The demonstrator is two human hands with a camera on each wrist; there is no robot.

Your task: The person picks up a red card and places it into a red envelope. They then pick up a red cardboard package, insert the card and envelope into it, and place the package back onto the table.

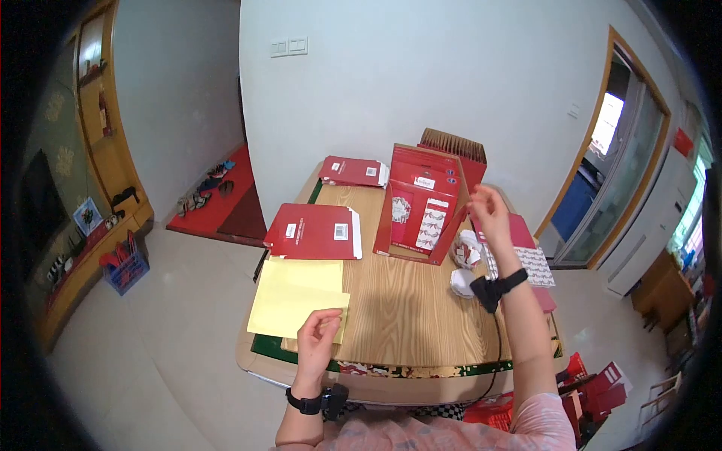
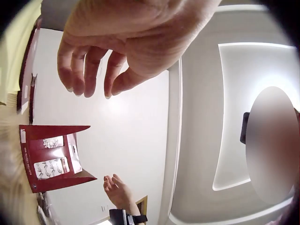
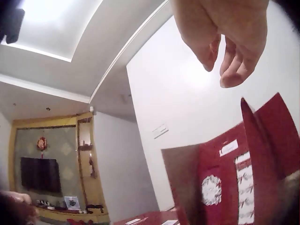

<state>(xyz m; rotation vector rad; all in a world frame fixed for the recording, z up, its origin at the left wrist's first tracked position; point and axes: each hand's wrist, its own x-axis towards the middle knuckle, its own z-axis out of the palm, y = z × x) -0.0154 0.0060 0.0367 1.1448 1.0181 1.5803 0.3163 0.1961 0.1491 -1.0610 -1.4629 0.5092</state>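
Observation:
A red open box (image 1: 412,218) stands upright on the wooden table, with a round white patterned piece and a patterned strip inside. My right hand (image 1: 492,214) is raised beside the box's right edge, fingers loosely bent and holding nothing; in the right wrist view the hand (image 3: 225,37) hangs above the box (image 3: 225,178). Over the yellow sheets (image 1: 293,293) at the table's left front is my left hand (image 1: 317,338), fingers loosely bent and nothing in them. The left wrist view shows that hand (image 2: 117,47) with a gap between thumb and fingers.
Flat red boxes (image 1: 314,231) lie behind the yellow sheets and farther back (image 1: 353,171). Behind the standing box is a brown-topped red stack (image 1: 455,146). To the right are white round pieces (image 1: 463,283), a patterned pad (image 1: 532,265) and a cable (image 1: 499,353).

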